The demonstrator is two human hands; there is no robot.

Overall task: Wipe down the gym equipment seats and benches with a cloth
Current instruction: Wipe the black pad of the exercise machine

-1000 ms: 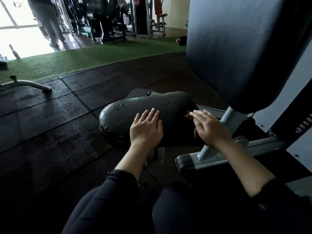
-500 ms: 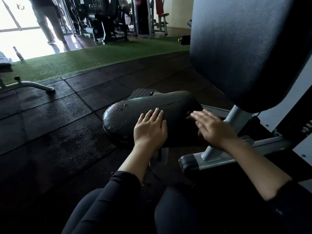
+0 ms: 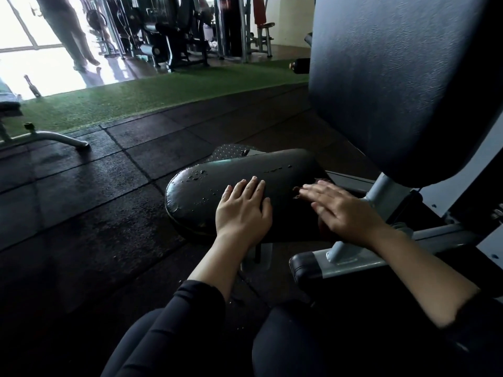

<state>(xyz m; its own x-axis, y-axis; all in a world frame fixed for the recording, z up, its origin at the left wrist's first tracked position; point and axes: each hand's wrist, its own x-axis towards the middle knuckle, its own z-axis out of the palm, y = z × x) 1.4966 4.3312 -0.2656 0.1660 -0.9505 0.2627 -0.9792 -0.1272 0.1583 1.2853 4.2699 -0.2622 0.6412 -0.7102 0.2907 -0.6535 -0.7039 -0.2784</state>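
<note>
dark rubber floor tiles (image 3: 81,186) are filling the near ground, with a strip of green turf (image 3: 141,102) running behind them and a row of gym machines (image 3: 174,36) standing beyond that, where a person's legs (image 3: 70,34) are showing against the bright window. at the far left a grey metal foot (image 3: 57,138) of another bench is resting on the tiles. no containers are showing.

at centre the black seat pad (image 3: 206,197) is lying with its long axis running left to right, rounded end pointing left, with water droplets beading on its top. the left hand (image 3: 243,210) is resting flat on the seat, fingers straight and close together. just to its right the right hand (image 3: 345,208) is pressing flat with fingers extended on a dark cloth (image 3: 298,189), of which only a small edge is peeking out past the fingertips at the seat's right end. the tall padded backrest (image 3: 402,85) is rising at the right on a grey frame (image 3: 381,191).
</note>
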